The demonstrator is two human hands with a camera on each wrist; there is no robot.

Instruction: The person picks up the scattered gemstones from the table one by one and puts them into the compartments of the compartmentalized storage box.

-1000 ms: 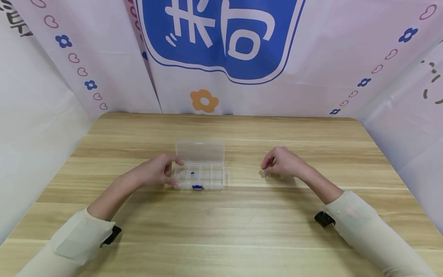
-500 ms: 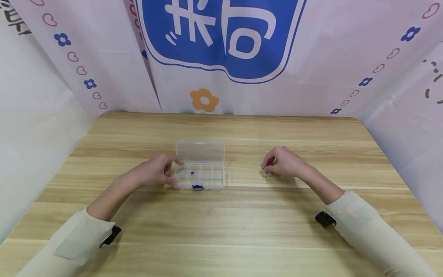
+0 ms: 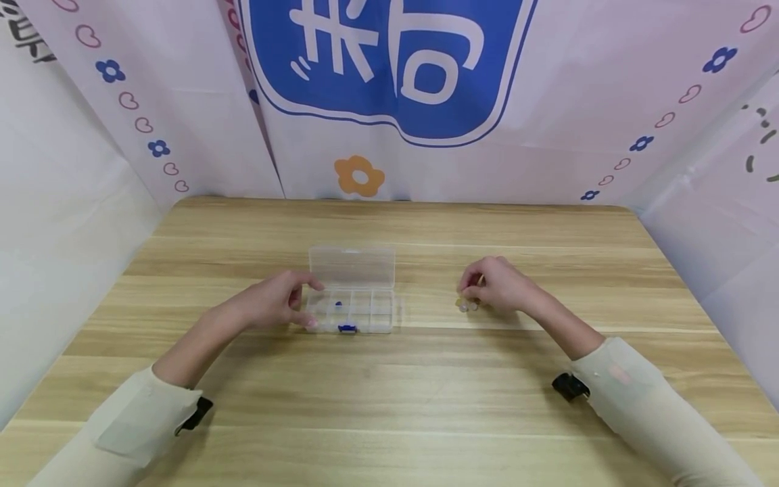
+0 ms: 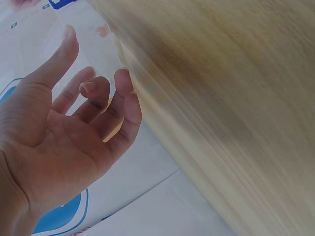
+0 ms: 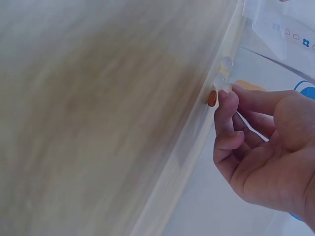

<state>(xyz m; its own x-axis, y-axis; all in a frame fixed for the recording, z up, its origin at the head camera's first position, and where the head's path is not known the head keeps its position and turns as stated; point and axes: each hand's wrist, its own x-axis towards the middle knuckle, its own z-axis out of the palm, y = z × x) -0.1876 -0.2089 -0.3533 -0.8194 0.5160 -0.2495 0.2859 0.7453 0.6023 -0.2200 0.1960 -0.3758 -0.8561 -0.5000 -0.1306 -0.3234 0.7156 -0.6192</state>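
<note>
A clear plastic compartment box (image 3: 381, 325) stands on the table with its lid (image 3: 353, 267) raised at the back. One small dark blue bead (image 3: 338, 304) lies inside it, and a blue latch (image 3: 347, 329) marks its front. My left hand (image 3: 274, 301) holds the box at its left end, thumb at the front corner and index finger toward the back. To the right, my right hand (image 3: 496, 283) is down at a small group of beads. In the right wrist view, thumb and index finger pinch a small clear bead (image 5: 228, 88) beside an orange-brown bead (image 5: 212, 98) and other clear beads (image 5: 227, 62).
The wooden table (image 3: 389, 406) runs back to a white printed cloth (image 3: 548, 162) that hangs behind it. Pale cloth also closes in both sides. A black strap piece shows at each sleeve's cuff.
My right fingers have shifted slightly to the left over the beads, and more of the clear beads show below them. My left hand and the box have stayed in place.
</note>
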